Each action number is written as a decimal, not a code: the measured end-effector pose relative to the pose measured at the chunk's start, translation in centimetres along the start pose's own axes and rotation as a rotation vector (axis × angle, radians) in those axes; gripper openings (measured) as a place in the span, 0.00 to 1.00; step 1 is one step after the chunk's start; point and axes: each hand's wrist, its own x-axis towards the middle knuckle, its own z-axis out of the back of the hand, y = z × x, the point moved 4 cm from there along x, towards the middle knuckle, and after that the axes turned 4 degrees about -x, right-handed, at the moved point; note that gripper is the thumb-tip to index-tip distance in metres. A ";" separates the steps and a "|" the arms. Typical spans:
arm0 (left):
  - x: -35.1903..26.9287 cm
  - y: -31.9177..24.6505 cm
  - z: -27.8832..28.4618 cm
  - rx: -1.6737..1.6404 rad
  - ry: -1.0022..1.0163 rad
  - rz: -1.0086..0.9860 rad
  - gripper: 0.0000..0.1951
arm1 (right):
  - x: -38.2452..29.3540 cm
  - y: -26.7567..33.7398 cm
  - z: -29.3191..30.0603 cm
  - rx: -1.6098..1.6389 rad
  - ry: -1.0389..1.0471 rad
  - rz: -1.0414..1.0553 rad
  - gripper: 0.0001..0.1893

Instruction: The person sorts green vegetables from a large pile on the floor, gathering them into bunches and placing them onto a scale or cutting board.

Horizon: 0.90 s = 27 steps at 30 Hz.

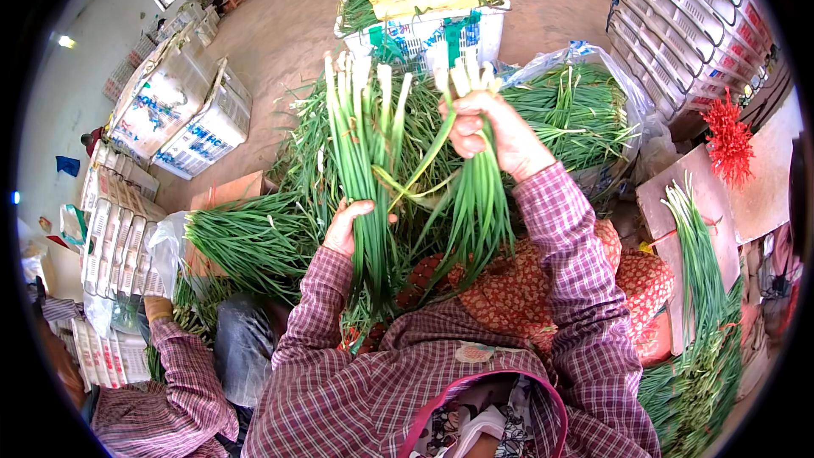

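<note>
My left hand grips a bunch of green garlic shoots, white ends up and leaves hanging down. To its right my right hand is closed around a second bunch of shoots, just below the white ends. Yellowed leaves stretch between the two bunches. Beneath and beyond my hands lies a large loose heap of the same greens. At the right, another bunch rests on a board near a red tie.
A filled white crate stands beyond the heap, beside a plastic-lined load of greens. Stacked crates rise at the right, near red ties. A co-worker's sleeve is at lower left, near greens on cardboard.
</note>
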 end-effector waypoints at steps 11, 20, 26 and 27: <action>0.2 -0.6 3.1 -0.165 0.084 -0.037 0.21 | -1.7 4.4 5.5 -1.363 -0.619 0.354 0.16; -0.1 0.9 -0.7 -0.045 0.173 0.032 0.24 | 1.9 0.4 -0.1 -0.711 -0.391 0.345 0.19; -0.2 0.9 -1.2 -0.013 0.131 0.012 0.31 | 1.3 2.0 1.1 -0.605 -0.500 0.443 0.11; -0.3 0.5 -2.0 -0.089 0.234 0.066 0.30 | 0.1 3.8 2.7 -0.649 -0.579 0.472 0.12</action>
